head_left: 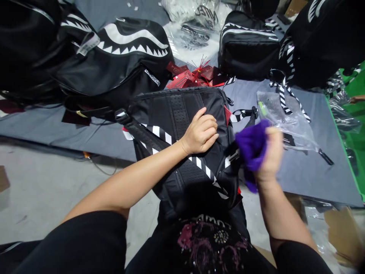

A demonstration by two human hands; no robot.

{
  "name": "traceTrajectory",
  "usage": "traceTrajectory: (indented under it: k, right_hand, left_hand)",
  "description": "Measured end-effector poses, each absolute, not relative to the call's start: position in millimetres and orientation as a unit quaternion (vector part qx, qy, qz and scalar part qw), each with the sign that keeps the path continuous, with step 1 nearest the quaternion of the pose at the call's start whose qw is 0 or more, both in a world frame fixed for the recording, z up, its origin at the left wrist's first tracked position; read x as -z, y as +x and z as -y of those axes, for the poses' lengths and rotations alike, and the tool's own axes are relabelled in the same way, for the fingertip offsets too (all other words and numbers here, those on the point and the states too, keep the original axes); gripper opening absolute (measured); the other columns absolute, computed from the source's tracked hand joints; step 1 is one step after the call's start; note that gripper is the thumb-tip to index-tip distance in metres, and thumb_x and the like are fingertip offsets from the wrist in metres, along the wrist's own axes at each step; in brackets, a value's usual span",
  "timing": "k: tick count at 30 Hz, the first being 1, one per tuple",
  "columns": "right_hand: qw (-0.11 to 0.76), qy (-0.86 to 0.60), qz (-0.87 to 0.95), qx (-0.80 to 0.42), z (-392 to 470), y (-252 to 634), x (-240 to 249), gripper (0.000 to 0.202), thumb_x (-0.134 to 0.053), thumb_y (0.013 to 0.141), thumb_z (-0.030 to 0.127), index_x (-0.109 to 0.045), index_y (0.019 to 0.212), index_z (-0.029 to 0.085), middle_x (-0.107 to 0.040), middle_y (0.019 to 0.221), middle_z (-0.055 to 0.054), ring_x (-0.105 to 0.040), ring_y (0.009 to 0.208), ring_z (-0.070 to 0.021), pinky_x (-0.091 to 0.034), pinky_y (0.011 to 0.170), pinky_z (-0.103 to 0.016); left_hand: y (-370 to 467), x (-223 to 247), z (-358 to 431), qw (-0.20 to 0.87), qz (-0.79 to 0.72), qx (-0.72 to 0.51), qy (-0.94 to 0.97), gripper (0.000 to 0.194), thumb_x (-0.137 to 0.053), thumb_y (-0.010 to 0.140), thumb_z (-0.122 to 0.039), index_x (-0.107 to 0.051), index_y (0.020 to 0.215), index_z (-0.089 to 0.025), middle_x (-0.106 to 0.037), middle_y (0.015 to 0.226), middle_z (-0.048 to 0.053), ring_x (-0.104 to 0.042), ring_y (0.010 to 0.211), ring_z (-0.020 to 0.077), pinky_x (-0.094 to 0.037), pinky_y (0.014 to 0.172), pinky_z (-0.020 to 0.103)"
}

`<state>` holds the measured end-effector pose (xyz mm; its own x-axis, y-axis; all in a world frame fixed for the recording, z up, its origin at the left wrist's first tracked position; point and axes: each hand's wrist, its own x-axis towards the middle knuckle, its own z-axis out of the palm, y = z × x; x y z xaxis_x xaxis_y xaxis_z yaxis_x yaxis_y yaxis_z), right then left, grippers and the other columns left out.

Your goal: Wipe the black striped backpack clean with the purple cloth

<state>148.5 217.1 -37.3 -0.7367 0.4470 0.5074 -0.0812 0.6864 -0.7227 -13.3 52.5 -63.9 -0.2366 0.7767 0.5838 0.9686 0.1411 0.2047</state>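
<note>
A black backpack [182, 102] lies with its padded back and straps facing up, partly over the table edge against my body. My left hand [201, 133] presses on its back panel, fingers curled and closed against the fabric. In my right hand [270, 152] is a bunched purple cloth [252, 146], gripped just off the bag's right side; hand and cloth are blurred by motion. A black-and-white striped strap [199, 165] runs diagonally across the bag below my left wrist.
Black backpacks with white shark-tooth prints [128, 42] stand at the left and back right of the grey table [114, 140]. Red tags [194, 76] lie behind my bag. A clear plastic bag [288, 118] is on the right. Cardboard [343, 232] sits at lower right.
</note>
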Motion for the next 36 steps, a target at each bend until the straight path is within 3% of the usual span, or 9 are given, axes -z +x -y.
traceTrajectory:
  k: [5, 9, 14, 18, 21, 27, 36]
  right_hand:
    - [0.257, 0.083, 0.935, -0.229, -181.2, 152.7, 83.8, 0.033, -0.048, 0.095, 0.022, -0.045, 0.127, 0.015, -0.063, 0.108, -0.013, -0.061, 0.099, -0.0242, -0.051, 0.087, -0.04]
    - [0.282, 0.013, 0.928, -0.245, -188.9, 165.2, 92.8, 0.041, -0.054, 0.093, 0.021, -0.043, 0.132, 0.018, -0.065, 0.107, -0.01, -0.063, 0.096, -0.023, -0.053, 0.084, -0.039]
    - [0.304, 0.004, 0.911, -0.278, -182.4, 155.7, 86.5, 0.055, -0.051, 0.093, 0.017, -0.032, 0.145, 0.021, -0.063, 0.12, -0.011, -0.061, 0.107, -0.0227, -0.051, 0.092, -0.041]
    - [0.29, -0.028, 0.909, -0.296, -185.2, 157.4, 94.2, 0.053, -0.055, 0.093, 0.019, -0.037, 0.142, 0.024, -0.065, 0.115, -0.008, -0.063, 0.105, -0.0217, -0.051, 0.093, -0.042]
    - [0.282, -0.052, 0.9, -0.329, -190.1, 155.7, 96.7, 0.055, -0.054, 0.093, 0.023, -0.034, 0.144, 0.021, -0.061, 0.123, -0.012, -0.062, 0.109, -0.0225, -0.05, 0.097, -0.045]
    - [0.297, -0.037, 0.924, -0.24, -195.4, 144.9, 98.7, 0.046, -0.053, 0.092, 0.031, -0.05, 0.135, 0.016, -0.065, 0.116, -0.015, -0.061, 0.103, -0.0276, -0.051, 0.09, -0.046]
    - [0.328, -0.043, 0.923, -0.195, -202.2, 135.9, 110.7, 0.058, -0.043, 0.092, 0.049, -0.058, 0.126, 0.004, -0.068, 0.103, -0.02, -0.064, 0.089, -0.0335, -0.05, 0.081, -0.046]
  left_hand:
    - [-4.0, 72.5, -56.5, 0.277, 0.69, 0.33, -0.582, 0.022, -0.044, 0.09, -0.024, -0.056, 0.073, -0.019, -0.064, 0.082, 0.0, -0.059, 0.098, 0.0168, -0.033, 0.112, 0.048]
    - [0.8, 74.1, -61.0, 0.307, 0.672, 0.36, -0.569, 0.019, -0.051, 0.086, -0.023, -0.053, 0.068, -0.018, -0.062, 0.078, -0.001, -0.06, 0.094, 0.0164, -0.036, 0.11, 0.047]
    - [-0.1, 76.4, -61.9, 0.317, 0.656, 0.387, -0.565, 0.018, -0.051, 0.088, -0.024, -0.051, 0.07, -0.019, -0.061, 0.079, -0.002, -0.059, 0.093, 0.0161, -0.037, 0.11, 0.047]
    - [-2.0, 81.0, -63.0, 0.286, 0.655, 0.41, -0.567, 0.019, -0.05, 0.089, -0.025, -0.05, 0.071, -0.02, -0.061, 0.079, -0.003, -0.058, 0.095, 0.0153, -0.033, 0.113, 0.046]
    - [-3.5, 84.0, -65.9, 0.272, 0.672, 0.4, -0.562, 0.021, -0.049, 0.09, -0.028, -0.051, 0.071, -0.019, -0.062, 0.081, -0.002, -0.058, 0.096, 0.0157, -0.031, 0.114, 0.047]
    - [-5.0, 82.9, -69.8, 0.309, 0.672, 0.364, -0.566, 0.024, -0.052, 0.089, -0.028, -0.057, 0.068, -0.017, -0.066, 0.079, 0.0, -0.061, 0.093, 0.0144, -0.031, 0.115, 0.043]
    - [-11.4, 83.7, -71.1, 0.309, 0.697, 0.28, -0.584, 0.035, -0.044, 0.093, -0.034, -0.063, 0.068, -0.02, -0.071, 0.087, -0.001, -0.061, 0.1, 0.0132, -0.02, 0.121, 0.039]
